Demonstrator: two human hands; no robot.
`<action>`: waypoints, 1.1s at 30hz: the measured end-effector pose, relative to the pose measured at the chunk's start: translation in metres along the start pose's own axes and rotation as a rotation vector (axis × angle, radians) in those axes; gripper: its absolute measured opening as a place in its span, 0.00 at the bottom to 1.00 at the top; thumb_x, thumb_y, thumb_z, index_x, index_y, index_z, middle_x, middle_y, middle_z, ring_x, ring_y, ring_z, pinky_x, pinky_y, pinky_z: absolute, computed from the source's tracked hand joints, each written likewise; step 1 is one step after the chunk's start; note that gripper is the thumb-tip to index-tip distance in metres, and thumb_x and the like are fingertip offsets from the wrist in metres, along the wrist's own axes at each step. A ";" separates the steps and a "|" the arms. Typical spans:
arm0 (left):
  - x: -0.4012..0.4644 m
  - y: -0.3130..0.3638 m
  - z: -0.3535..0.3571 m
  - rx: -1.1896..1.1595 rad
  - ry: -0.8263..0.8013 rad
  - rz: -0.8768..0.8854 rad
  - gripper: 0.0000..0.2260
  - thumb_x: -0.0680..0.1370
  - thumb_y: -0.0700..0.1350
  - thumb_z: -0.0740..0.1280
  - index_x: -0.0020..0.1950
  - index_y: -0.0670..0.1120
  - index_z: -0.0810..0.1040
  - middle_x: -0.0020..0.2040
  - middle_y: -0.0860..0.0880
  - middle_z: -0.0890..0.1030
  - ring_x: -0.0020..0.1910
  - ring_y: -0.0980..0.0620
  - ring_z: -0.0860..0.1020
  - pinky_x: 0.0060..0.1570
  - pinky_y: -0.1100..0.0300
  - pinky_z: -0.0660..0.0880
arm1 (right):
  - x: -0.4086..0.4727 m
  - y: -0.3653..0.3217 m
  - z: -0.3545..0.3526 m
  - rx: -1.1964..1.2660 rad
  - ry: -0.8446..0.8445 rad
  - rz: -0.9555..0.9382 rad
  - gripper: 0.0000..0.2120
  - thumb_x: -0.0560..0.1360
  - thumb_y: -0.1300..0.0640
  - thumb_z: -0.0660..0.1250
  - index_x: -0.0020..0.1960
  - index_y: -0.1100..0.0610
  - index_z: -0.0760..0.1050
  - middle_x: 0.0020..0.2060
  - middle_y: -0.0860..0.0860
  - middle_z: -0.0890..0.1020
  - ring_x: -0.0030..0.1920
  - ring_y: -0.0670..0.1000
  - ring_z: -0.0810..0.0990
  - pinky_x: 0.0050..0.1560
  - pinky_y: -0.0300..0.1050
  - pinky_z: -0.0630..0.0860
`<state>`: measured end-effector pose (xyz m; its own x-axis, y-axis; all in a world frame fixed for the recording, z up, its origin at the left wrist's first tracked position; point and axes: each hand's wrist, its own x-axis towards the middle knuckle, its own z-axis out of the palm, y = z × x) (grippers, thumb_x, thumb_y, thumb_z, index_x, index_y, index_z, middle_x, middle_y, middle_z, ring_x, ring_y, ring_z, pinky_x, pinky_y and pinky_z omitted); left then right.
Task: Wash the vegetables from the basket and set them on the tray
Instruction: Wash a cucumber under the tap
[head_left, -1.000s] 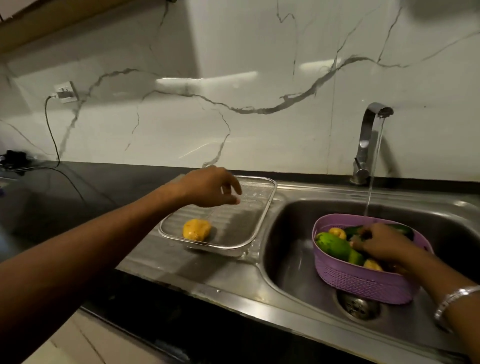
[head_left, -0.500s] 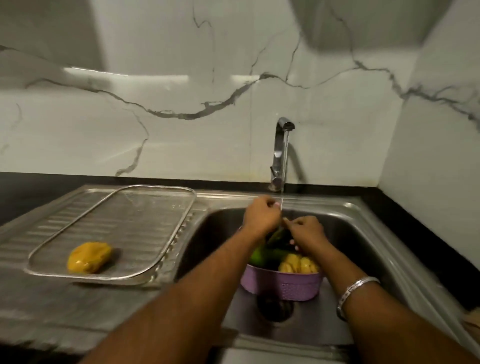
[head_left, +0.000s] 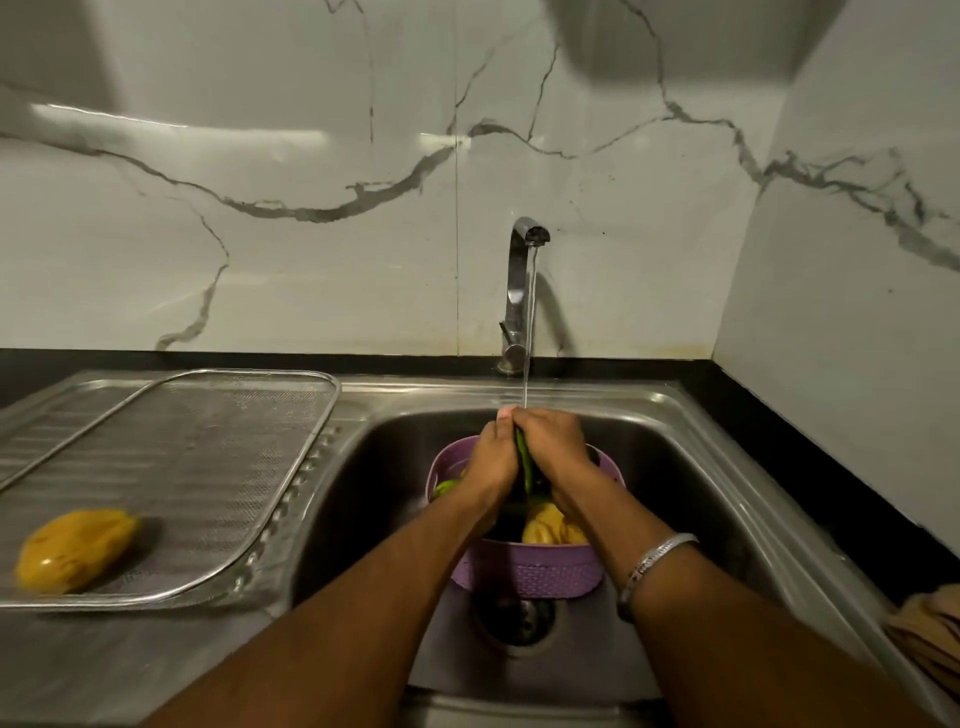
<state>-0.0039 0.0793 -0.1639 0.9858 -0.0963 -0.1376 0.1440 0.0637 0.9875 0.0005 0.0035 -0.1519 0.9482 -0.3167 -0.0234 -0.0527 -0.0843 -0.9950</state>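
A purple basket (head_left: 524, 574) stands in the steel sink (head_left: 675, 467), holding yellow peppers (head_left: 545, 527) and a green vegetable (head_left: 445, 487). Above it, my left hand (head_left: 496, 457) and my right hand (head_left: 553, 449) are pressed together around a long dark green vegetable (head_left: 527, 467), gripping it under the running stream from the tap (head_left: 522, 291). Most of that vegetable is hidden between my palms. One yellow pepper (head_left: 72, 551) lies on the mesh tray (head_left: 270, 395) on the drainboard at the left.
A black counter strip runs behind the sink below a marble wall. A side wall closes the right. A brownish cloth (head_left: 930, 634) lies at the sink's right edge. The drain (head_left: 514, 618) sits just in front of the basket.
My left hand left the tray and joined my right over the basket. Both hands now clasp the green vegetable under the water, closer together than half a second ago.
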 end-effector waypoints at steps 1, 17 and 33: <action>-0.002 0.003 0.000 0.000 -0.008 0.027 0.20 0.86 0.56 0.50 0.61 0.45 0.75 0.56 0.41 0.81 0.55 0.46 0.81 0.56 0.49 0.81 | -0.001 -0.002 0.004 0.040 0.024 0.021 0.08 0.80 0.53 0.68 0.44 0.53 0.82 0.43 0.51 0.84 0.46 0.51 0.82 0.44 0.43 0.77; -0.010 0.003 0.015 -0.010 -0.109 0.015 0.13 0.87 0.48 0.56 0.64 0.42 0.73 0.47 0.43 0.80 0.39 0.50 0.79 0.43 0.52 0.80 | 0.003 -0.008 -0.025 0.107 0.102 0.127 0.10 0.81 0.50 0.67 0.52 0.55 0.84 0.44 0.56 0.85 0.37 0.51 0.80 0.29 0.41 0.75; -0.006 0.004 0.003 -0.139 0.026 -0.039 0.18 0.86 0.50 0.53 0.61 0.42 0.78 0.56 0.35 0.82 0.57 0.37 0.82 0.57 0.41 0.80 | 0.001 -0.002 -0.018 0.101 -0.016 0.030 0.04 0.77 0.55 0.73 0.51 0.52 0.85 0.45 0.51 0.86 0.49 0.52 0.85 0.49 0.52 0.85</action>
<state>-0.0093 0.0767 -0.1587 0.9809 -0.0756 -0.1794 0.1911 0.1979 0.9614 -0.0045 -0.0137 -0.1481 0.9517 -0.3023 -0.0543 -0.0502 0.0214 -0.9985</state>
